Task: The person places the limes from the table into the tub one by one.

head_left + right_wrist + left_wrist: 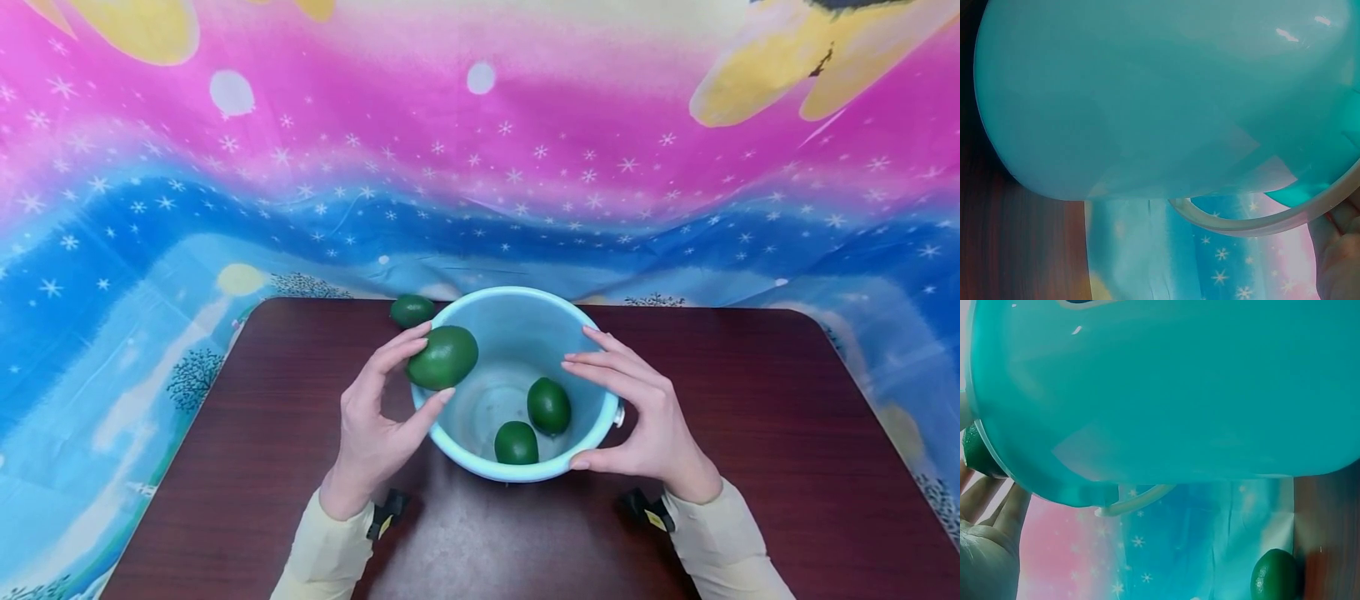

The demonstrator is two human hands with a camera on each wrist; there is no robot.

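A light-blue plastic bucket [517, 325] stands upright on the table, its mouth facing the head camera. Over its left rim my left hand [382, 412] pinches a green lime [444, 358] between thumb and fingers. Two more limes, one [549, 406] right of the other [516, 442], lie inside on the bottom. Behind the bucket, to the left, another lime [412, 311] rests on the table. My right hand [645, 408] holds the bucket's right rim, fingers reaching over the opening and thumb at the front edge. In the left wrist view, the bucket wall partly hides the held lime [984, 453].
The dark red-brown table [765, 417] has rounded back corners. A patterned pink and blue cloth [450, 200] hangs right behind it. Along the bucket's side hangs a pale handle [1254, 225], seen in the right wrist view.
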